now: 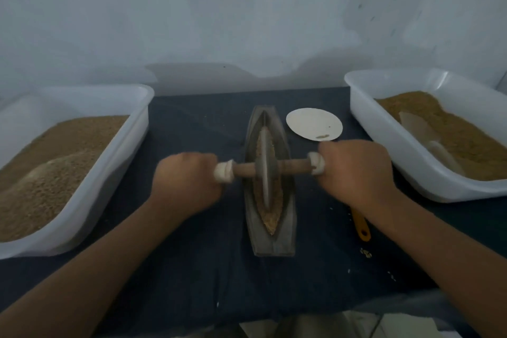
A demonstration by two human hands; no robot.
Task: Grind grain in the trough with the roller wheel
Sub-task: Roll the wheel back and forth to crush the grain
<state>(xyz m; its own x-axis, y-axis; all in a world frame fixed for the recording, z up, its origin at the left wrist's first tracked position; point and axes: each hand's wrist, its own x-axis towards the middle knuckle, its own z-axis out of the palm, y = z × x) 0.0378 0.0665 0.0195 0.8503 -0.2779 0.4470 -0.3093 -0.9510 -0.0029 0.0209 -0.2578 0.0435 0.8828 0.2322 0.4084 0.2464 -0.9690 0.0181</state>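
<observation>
A dark boat-shaped trough point(285, 230) lies lengthwise on the blue cloth in front of me, with tan grain point(271, 222) along its groove. The grey roller wheel point(265, 170) stands on edge in the groove, about midway along it. A wooden axle point(292, 166) runs through the wheel, with white wrapping at both ends. My left hand point(186, 181) grips the left end of the axle. My right hand point(356, 170) grips the right end.
A white tub point(129, 129) of tan grain sits at the left. Another white tub point(384, 129) at the right holds grain and a pale scoop point(428, 143). A white plate point(314, 123) lies behind my right hand, a yellow handle point(360, 225) beneath my right wrist. A wall stands close behind.
</observation>
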